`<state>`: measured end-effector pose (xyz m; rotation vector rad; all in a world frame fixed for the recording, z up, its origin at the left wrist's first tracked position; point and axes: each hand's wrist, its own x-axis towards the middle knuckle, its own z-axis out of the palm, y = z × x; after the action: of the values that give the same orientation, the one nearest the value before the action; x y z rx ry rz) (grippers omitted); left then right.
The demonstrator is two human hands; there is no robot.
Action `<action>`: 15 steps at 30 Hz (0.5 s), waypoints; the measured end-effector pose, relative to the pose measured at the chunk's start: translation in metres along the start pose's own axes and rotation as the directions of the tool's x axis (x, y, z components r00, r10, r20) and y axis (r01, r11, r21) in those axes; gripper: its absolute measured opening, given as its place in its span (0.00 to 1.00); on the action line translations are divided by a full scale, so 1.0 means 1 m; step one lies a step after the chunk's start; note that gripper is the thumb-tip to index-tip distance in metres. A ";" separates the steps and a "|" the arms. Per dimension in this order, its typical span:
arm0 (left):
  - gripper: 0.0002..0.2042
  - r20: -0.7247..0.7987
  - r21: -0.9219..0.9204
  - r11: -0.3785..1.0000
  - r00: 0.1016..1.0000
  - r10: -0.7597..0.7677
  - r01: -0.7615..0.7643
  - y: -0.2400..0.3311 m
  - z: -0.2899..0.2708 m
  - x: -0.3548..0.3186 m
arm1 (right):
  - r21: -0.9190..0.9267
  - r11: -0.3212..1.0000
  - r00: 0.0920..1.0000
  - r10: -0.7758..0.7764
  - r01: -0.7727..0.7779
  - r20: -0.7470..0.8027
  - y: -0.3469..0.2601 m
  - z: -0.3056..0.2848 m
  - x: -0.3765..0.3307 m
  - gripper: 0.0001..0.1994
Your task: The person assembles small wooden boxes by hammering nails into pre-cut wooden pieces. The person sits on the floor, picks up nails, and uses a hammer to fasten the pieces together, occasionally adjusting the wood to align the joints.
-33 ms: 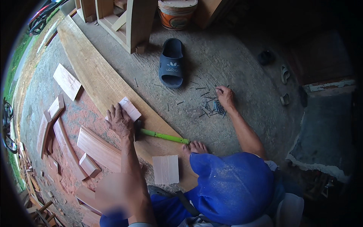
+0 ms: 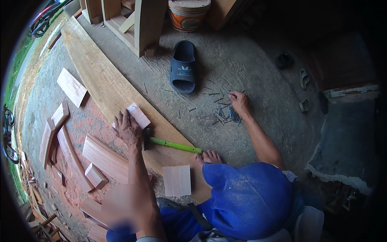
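Observation:
My left hand [image 2: 128,130] lies with its fingers stretched over a small pale wooden block [image 2: 140,117]. That block rests on a long wooden plank [image 2: 109,74], and a thin nail shows near its far end. Beside my left wrist is a hammer with a green handle [image 2: 173,144], lying across the plank, its dark head partly hidden by the wrist. On the concrete to the right, my right hand [image 2: 240,104] is pinched at the fingertips on what looks like a thin dark nail. Just below those fingers sits a loose pile of nails [image 2: 230,115].
A dark slipper [image 2: 182,66] stands beyond the nails, with an orange bucket [image 2: 188,18] behind it. Several cut wood pieces [image 2: 105,155] lie on the left amid reddish sawdust. Near my bare foot [image 2: 209,157] is a square block [image 2: 176,180]. My blue-trousered knee [image 2: 250,197] fills the lower right.

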<state>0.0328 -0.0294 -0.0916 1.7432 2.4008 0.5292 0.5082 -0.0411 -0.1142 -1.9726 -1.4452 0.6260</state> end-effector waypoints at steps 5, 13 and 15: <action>0.20 -0.074 -0.085 0.995 0.996 0.051 -0.057 -0.007 0.002 0.002 | -0.109 0.993 0.997 0.032 -0.040 -0.075 -0.016 -0.001 0.014 0.11; 0.21 -0.189 -0.671 0.742 0.966 -0.176 0.004 -0.029 0.024 -0.001 | -0.148 0.989 0.999 0.012 -0.019 -0.052 0.025 -0.036 0.016 0.10; 0.20 -0.153 -0.779 0.624 0.950 -0.272 0.054 -0.031 0.022 0.004 | -0.134 0.991 1.000 -0.006 0.009 0.020 0.010 -0.032 0.014 0.10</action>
<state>0.0104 -0.0296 -0.1230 1.0890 1.9294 1.5574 0.5408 -0.0365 -0.0995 -2.0677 -1.5416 0.5591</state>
